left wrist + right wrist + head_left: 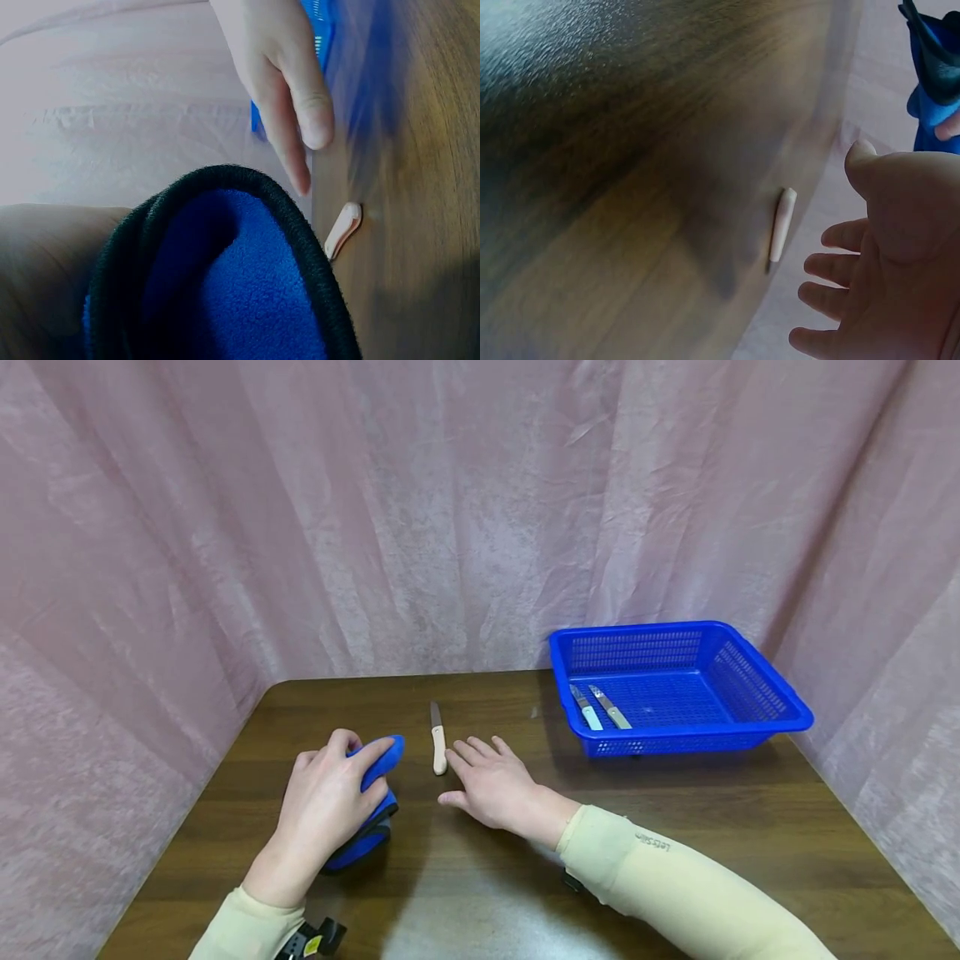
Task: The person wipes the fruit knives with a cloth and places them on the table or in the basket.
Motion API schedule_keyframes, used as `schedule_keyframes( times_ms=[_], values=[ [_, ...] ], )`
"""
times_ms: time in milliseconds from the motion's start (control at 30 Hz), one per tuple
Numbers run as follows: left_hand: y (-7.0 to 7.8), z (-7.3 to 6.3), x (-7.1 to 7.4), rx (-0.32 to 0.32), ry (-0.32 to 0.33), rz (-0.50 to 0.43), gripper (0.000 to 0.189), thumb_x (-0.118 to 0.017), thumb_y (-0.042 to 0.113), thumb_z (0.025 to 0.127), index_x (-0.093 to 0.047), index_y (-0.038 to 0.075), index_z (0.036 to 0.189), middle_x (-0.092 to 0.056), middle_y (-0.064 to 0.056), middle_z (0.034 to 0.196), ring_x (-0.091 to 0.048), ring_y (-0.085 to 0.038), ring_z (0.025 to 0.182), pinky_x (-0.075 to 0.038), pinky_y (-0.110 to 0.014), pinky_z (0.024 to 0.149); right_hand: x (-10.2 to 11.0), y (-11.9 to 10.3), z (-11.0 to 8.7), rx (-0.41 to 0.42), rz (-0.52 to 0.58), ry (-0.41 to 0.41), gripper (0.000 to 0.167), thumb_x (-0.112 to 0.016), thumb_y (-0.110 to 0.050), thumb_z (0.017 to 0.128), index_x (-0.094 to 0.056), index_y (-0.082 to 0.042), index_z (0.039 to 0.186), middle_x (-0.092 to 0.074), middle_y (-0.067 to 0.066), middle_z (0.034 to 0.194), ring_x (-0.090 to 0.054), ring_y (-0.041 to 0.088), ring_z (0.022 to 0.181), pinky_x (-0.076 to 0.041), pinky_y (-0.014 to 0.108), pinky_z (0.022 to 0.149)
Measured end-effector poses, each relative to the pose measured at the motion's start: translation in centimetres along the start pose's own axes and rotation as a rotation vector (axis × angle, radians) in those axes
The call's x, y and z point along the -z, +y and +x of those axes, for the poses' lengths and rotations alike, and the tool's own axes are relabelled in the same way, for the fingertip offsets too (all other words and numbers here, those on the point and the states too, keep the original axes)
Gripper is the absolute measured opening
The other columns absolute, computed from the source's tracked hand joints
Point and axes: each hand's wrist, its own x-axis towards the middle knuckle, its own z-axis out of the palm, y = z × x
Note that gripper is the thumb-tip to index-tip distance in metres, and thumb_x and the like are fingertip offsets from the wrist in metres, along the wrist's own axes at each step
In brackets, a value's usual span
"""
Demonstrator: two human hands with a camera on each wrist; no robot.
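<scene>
My left hand (322, 802) grips a blue fabric glove (385, 762) between thumb and fingers, above the table's left part. Its wide opening, edged in black, faces the left wrist camera and shows a fuzzy blue inside. A small knife (438, 747) with a pale handle lies on the table between my hands, blade pointing away from me. Just right of that handle is my right hand (495, 781), palm down, fingers spread and holding nothing. In the right wrist view the open palm (911, 225) appears beside the knife handle (783, 225).
A blue plastic basket (697, 732) stands at the back right of the wooden table (675, 827). Inside, at its left end, lie a knife with a light handle (590, 717) and another with a beige handle (618, 717). Pink curtains (450, 527) hang behind and at both sides.
</scene>
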Motion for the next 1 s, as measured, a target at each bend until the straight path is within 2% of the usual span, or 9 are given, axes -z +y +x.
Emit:
schedule_keyframes(
  times_ms=[500, 1000],
  values=[
    [0.0, 0.1, -0.5, 0.011, -0.025, -0.001, 0.048, -0.078, 0.016, 0.090, -0.079, 0.020, 0.138, -0.067, -0.022, 0.116, -0.074, -0.041, 0.084, -0.053, -0.065, 0.088, -1.9, -0.8, 2.2, 0.022, -0.009, -0.046, 0.075, -0.051, -0.064, 0.111, -0.045, -0.018, 0.170, -0.042, 0.000, 0.175, -0.035, 0.024, 0.163, -0.028, 0.051, 0.131],
    [-0.1, 0.3, -0.7, 0.012, -0.030, -0.011, 0.048, -0.078, 0.017, 0.090, -0.079, 0.020, 0.138, -0.067, -0.021, 0.116, -0.074, -0.041, 0.084, -0.053, -0.065, 0.089, -1.8, -0.8, 1.9, 0.027, -0.013, -0.068, 0.074, -0.052, -0.063, 0.111, -0.048, -0.017, 0.169, -0.042, 0.001, 0.174, -0.036, 0.023, 0.162, -0.030, 0.049, 0.130]
  ],
)
